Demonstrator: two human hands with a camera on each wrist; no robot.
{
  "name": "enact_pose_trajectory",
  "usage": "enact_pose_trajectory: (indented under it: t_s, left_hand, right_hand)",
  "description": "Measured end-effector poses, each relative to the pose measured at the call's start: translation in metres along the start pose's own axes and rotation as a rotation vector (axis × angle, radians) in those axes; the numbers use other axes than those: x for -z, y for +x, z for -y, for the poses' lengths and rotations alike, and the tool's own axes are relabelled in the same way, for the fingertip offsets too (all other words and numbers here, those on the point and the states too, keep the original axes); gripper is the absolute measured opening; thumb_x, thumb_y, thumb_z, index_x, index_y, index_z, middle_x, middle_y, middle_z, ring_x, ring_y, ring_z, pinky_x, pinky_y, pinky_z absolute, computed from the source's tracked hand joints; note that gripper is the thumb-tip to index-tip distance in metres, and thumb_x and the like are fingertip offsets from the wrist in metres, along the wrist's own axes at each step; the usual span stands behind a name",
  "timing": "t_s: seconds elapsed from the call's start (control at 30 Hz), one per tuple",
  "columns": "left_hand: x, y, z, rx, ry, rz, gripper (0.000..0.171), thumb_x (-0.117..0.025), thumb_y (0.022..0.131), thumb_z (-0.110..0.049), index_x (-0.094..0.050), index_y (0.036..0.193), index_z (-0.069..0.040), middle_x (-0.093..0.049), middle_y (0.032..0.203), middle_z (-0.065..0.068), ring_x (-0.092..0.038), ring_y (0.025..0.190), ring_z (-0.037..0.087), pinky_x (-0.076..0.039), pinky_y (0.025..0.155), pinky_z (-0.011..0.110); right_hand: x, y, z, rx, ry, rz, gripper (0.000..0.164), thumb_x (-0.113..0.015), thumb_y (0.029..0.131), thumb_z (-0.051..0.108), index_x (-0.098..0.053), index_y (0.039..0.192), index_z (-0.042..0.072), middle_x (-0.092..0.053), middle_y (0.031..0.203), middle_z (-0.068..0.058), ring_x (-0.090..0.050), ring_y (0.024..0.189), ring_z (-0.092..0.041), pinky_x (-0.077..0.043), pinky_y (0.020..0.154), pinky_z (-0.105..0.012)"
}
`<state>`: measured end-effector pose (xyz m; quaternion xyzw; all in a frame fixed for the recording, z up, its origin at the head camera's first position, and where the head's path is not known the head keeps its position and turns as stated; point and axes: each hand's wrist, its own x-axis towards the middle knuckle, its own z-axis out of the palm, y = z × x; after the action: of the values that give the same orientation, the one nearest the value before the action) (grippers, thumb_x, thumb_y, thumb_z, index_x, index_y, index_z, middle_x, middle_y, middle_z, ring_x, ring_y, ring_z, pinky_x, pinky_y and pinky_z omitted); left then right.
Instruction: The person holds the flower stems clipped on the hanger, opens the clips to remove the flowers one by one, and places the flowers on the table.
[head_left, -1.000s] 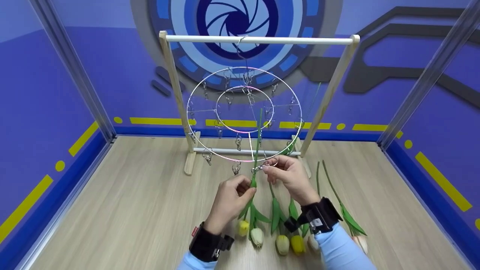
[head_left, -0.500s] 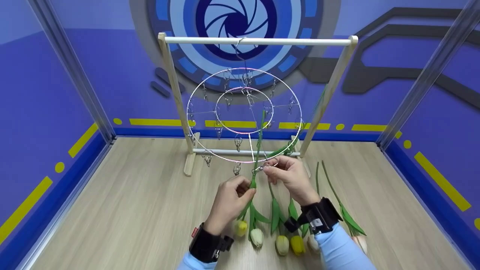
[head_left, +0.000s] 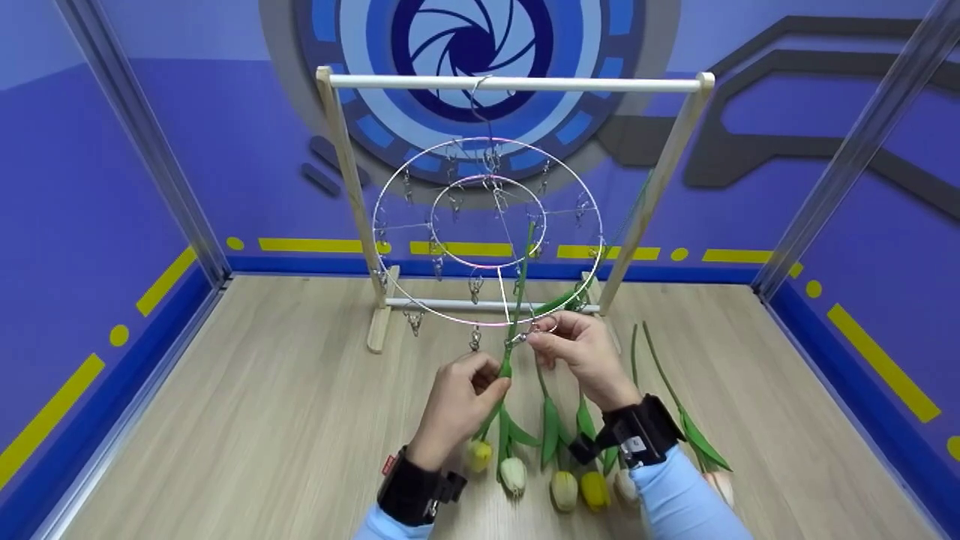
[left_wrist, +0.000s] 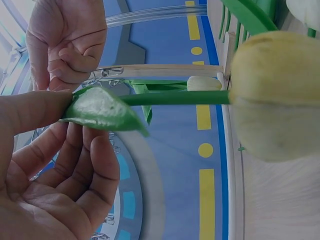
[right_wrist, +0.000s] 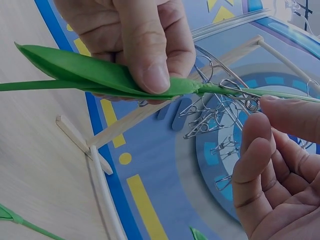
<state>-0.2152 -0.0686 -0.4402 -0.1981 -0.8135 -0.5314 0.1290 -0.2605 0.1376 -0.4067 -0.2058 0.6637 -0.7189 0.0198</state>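
Observation:
My left hand (head_left: 461,401) pinches a tulip where its leaf meets the stem. Its bare green stem (head_left: 521,281) points up through the ring hanger (head_left: 420,306), while its yellowish-white bloom (left_wrist: 275,95) hangs below. At the hanger's front edge my right hand (head_left: 581,356) holds a wire clip (right_wrist: 245,95) between thumb and finger. In the right wrist view the clip's loops cross the stem just above the leaf (right_wrist: 100,70). Another tulip hangs behind my right hand, its leaf (head_left: 556,303) showing at the ring's right side.
The hanger, with several more wire clips (head_left: 414,322), hooks over the white bar of a wooden rack (head_left: 664,176). Several tulips lie on the wooden table (head_left: 262,420), among them a white one (head_left: 514,476), a yellow one (head_left: 595,490) and a pinkish one (head_left: 721,486).
The stem's top end has tilted slightly right and the yellowish bloom slightly left. Behind my right hand the hanging tulip has swung, showing more leaf. Both hands keep nearly the same place.

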Motion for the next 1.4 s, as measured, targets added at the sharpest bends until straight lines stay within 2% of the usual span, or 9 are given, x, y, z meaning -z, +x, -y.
enact_pose_trajectory:
  t_s: [0.2, 0.43, 0.67, 1.4]
  left_hand:
    - [0.0012, -0.0004, 0.0004, -0.005, 0.013, 0.004, 0.005, -0.076, 0.09, -0.003, -0.072, 0.093, -0.004, -0.068, 0.083, 0.002, -0.059, 0.073, 0.007, -0.052, 0.068, 0.023]
    - [0.0019, -0.0006, 0.0012, 0.0, 0.016, 0.009, 0.004, -0.076, 0.091, -0.004, -0.072, 0.092, -0.004, -0.068, 0.084, 0.002, -0.059, 0.073, 0.007, -0.052, 0.068, 0.023]
    - [0.0023, -0.0009, 0.0018, 0.003, 0.023, 0.019, 0.004, -0.075, 0.091, -0.004, -0.072, 0.093, -0.004, -0.068, 0.084, 0.002, -0.06, 0.073, 0.007, -0.053, 0.068, 0.023]
    - [0.0026, -0.001, 0.0035, 0.005, 0.031, 0.022, 0.005, -0.076, 0.09, -0.004, -0.072, 0.093, -0.005, -0.068, 0.084, 0.001, -0.06, 0.074, 0.008, -0.052, 0.069, 0.024]
  right_hand:
    - [0.0007, 0.0002, -0.0002, 0.004, 0.006, -0.009, 0.021, -0.078, 0.092, 0.008, -0.064, 0.094, -0.008, -0.068, 0.083, -0.004, -0.059, 0.062, -0.014, -0.049, 0.057, -0.024]
    - [0.0002, 0.0006, 0.0003, 0.004, 0.002, -0.025, 0.012, -0.077, 0.091, 0.003, -0.066, 0.091, -0.001, -0.067, 0.081, -0.003, -0.059, 0.063, -0.013, -0.048, 0.057, -0.024]
    - [0.0018, 0.0007, -0.0005, 0.001, 0.02, -0.025, 0.019, -0.08, 0.089, 0.007, -0.066, 0.092, -0.005, -0.068, 0.08, -0.002, -0.059, 0.062, -0.013, -0.05, 0.058, -0.025]
    - [0.0028, 0.0017, -0.0016, -0.005, -0.003, -0.047, 0.01, -0.074, 0.091, -0.001, -0.065, 0.091, -0.005, -0.068, 0.08, -0.004, -0.061, 0.062, -0.013, -0.051, 0.058, -0.024]
